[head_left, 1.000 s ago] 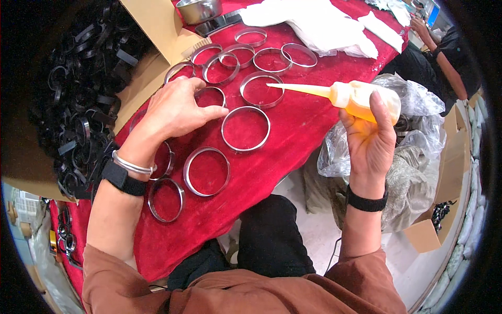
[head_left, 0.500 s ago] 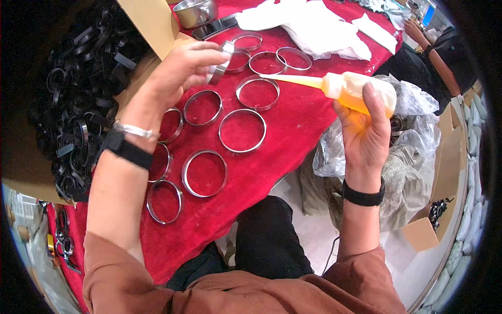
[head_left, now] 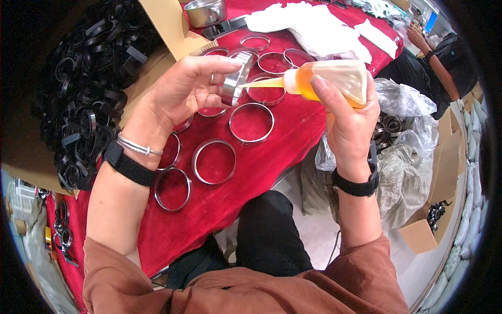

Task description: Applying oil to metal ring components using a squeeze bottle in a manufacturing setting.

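The person's left hand (head_left: 183, 91) was raised above the red cloth (head_left: 293, 141) and closed around a metal ring (head_left: 234, 79), holding it on its edge between the thumb and the fingers. The right hand (head_left: 345, 118) gripped a soft squeeze bottle (head_left: 334, 78) with orange liquid inside, and the fingers were wrapped firmly around its body. The bottle lay almost level, and its long thin nozzle (head_left: 261, 82) pointed to the left and touched the inner side of the held ring. Under both hands, many similar rings (head_left: 251, 122) lay flat on the cloth, some just beside each other. On the left a cardboard box (head_left: 157, 31) was full of black clamps (head_left: 78, 94). A small metal bowl (head_left: 205, 11) stood at the far end of the table, near white cloths (head_left: 308, 26).
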Tool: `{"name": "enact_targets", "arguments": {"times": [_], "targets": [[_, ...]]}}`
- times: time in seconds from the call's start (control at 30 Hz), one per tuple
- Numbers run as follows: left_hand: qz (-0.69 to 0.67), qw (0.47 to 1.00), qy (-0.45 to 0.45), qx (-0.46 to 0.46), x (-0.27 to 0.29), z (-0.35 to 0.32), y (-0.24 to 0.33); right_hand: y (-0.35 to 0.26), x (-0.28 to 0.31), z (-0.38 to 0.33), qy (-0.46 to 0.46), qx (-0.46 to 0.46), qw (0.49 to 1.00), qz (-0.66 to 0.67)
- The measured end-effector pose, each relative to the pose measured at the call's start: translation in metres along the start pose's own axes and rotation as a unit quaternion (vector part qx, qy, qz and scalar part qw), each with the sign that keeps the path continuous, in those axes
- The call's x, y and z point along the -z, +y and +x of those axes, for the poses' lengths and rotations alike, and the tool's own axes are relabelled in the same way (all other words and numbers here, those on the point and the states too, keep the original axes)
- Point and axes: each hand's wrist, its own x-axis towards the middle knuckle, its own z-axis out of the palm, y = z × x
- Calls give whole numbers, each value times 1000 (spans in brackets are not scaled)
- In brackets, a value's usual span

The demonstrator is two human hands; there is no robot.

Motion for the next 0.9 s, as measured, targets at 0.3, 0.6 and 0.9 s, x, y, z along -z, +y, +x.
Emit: {"name": "enact_targets", "arguments": {"times": [0.3, 0.6, 0.9], "targets": [[5, 1000, -4, 5, 3, 3, -5, -12, 5, -3, -41, -89, 994, 55], [115, 988, 95, -48, 7, -90, 15, 12, 40, 4, 14, -316, 863, 394], [588, 740, 314, 85, -18, -280, -63, -1, 51, -10, 19, -273, 888, 369]]}}
